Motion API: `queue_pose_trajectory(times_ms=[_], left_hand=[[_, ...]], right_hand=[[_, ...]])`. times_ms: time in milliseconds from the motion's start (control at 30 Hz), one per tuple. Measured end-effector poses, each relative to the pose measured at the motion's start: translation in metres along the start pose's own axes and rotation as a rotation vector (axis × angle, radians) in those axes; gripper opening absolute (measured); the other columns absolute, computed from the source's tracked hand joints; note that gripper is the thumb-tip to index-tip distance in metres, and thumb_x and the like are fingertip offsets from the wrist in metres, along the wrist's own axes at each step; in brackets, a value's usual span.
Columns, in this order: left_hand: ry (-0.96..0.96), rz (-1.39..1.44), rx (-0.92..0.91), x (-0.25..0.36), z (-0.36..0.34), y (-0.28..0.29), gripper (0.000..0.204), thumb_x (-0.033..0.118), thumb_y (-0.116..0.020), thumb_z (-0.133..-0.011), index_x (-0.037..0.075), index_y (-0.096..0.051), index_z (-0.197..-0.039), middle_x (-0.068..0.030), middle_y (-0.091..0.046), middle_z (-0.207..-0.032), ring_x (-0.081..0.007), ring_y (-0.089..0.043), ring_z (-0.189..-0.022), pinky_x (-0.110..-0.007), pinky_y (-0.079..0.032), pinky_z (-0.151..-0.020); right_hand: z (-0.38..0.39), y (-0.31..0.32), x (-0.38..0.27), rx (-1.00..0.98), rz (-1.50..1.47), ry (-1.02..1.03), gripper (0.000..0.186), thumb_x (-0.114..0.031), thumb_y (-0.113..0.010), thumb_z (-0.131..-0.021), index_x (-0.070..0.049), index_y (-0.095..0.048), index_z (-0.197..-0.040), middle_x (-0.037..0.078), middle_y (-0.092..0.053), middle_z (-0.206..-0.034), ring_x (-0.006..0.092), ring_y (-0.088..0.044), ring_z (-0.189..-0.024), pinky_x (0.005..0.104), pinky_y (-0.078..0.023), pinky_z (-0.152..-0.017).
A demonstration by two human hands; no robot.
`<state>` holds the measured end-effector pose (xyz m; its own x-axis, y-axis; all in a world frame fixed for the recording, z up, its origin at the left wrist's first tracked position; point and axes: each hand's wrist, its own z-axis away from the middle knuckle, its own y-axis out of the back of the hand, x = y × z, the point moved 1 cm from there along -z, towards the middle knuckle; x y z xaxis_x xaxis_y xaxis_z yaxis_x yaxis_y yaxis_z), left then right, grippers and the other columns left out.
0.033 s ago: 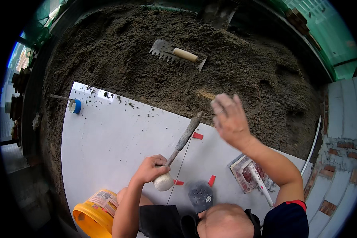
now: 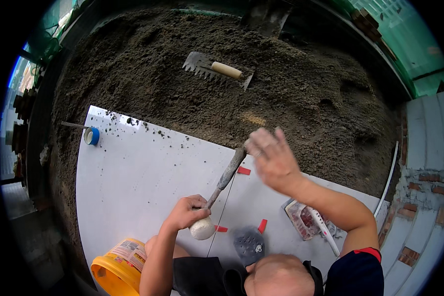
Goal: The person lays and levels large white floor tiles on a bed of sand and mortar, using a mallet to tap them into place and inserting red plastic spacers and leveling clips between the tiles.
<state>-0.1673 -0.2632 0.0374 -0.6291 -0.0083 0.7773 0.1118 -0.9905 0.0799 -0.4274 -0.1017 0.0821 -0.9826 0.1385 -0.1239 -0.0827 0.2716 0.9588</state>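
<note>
In the head view, the left hand, low and centre-left, is closed around a rubber mallet near its rounded white head, the grey, mortar-crusted handle slanting up to the right across the joint between two smooth white tiles; the right hand, centre-right, is raised with fingers spread and grips nothing, blurred at its edges; against the earlier frame the right hand sits slightly lower and further left, close over the handle's upper end, while the left hand and mallet head lie much as before; coarse dark-brown sand bed fills the upper half, grainy and uneven, with a notched trowel of toothed grey steel and pale wooden grip lying on it; red wedge spacers dot the tile joints; a blue tape roll rests at the tile's upper-left corner; a yellow bucket stands at lower left; a crumpled packet lies under the right forearm.
</note>
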Motion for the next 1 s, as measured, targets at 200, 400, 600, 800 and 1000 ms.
queue_pose_trajectory(times_ms=[200, 400, 600, 800, 1000], left_hand=[[-0.009, 0.097, -0.135, 0.008, 0.004, -0.001, 0.015, 0.01, -0.074, -0.075, -0.003, -0.073, -0.083, -0.0056, -0.065, -0.09, -0.0158, -0.059, -0.085, -0.03, -0.047, -0.079], [-0.075, 0.313, 0.029, 0.004, -0.004, 0.024, 0.02, 0.016, -0.068, -0.087, -0.002, -0.073, -0.092, -0.0081, -0.067, -0.098, -0.0171, -0.06, -0.095, -0.03, -0.046, -0.088], [0.074, -0.26, 1.105, -0.065, -0.017, 0.102, 0.042, 0.031, -0.06, -0.096, -0.001, -0.06, -0.123, -0.0179, -0.057, -0.127, -0.0309, -0.051, -0.119, -0.041, -0.041, -0.101], [0.305, -0.689, 1.367, -0.134, -0.033, 0.11, 0.06, 0.035, -0.051, -0.099, 0.0, -0.037, -0.145, -0.0204, -0.031, -0.153, -0.0382, -0.026, -0.142, -0.05, -0.021, -0.116], [0.378, -0.706, 1.451, -0.114, -0.055, 0.101, 0.058, 0.033, -0.048, -0.1, 0.0, -0.035, -0.147, -0.0207, -0.029, -0.155, -0.0397, -0.024, -0.144, -0.05, -0.018, -0.118]], right_hand=[[-0.005, -0.028, -0.072, -0.308, -0.174, 0.398, 0.032, -0.021, -0.056, -0.083, -0.004, -0.062, -0.109, 0.011, -0.064, -0.102, 0.0295, -0.06, -0.111, 0.0468, -0.044, -0.099], [-0.011, -0.029, -0.041, -0.647, -0.354, 0.292, 0.025, -0.03, -0.055, -0.093, -0.007, -0.061, -0.092, 0.011, -0.065, -0.089, 0.0297, -0.069, -0.083, 0.0462, -0.052, -0.067], [-0.07, 0.027, 0.046, -0.464, -0.525, -0.646, 0.049, -0.053, -0.052, -0.096, -0.005, -0.061, -0.092, 0.016, -0.064, -0.074, 0.0335, -0.065, -0.073, 0.0461, -0.049, -0.067], [-0.203, 0.122, 0.106, 0.532, -1.147, -0.48, 0.03, -0.035, -0.048, -0.104, -0.006, -0.051, -0.099, -0.002, -0.051, -0.078, 0.0033, -0.044, -0.058, 0.0206, -0.04, -0.05], [-0.183, -0.017, 0.048, 0.429, -1.152, -0.842, 0.029, -0.033, -0.04, -0.106, -0.009, -0.043, -0.09, 0.001, -0.049, -0.064, 0.0094, -0.05, -0.051, 0.0277, -0.045, -0.047]])
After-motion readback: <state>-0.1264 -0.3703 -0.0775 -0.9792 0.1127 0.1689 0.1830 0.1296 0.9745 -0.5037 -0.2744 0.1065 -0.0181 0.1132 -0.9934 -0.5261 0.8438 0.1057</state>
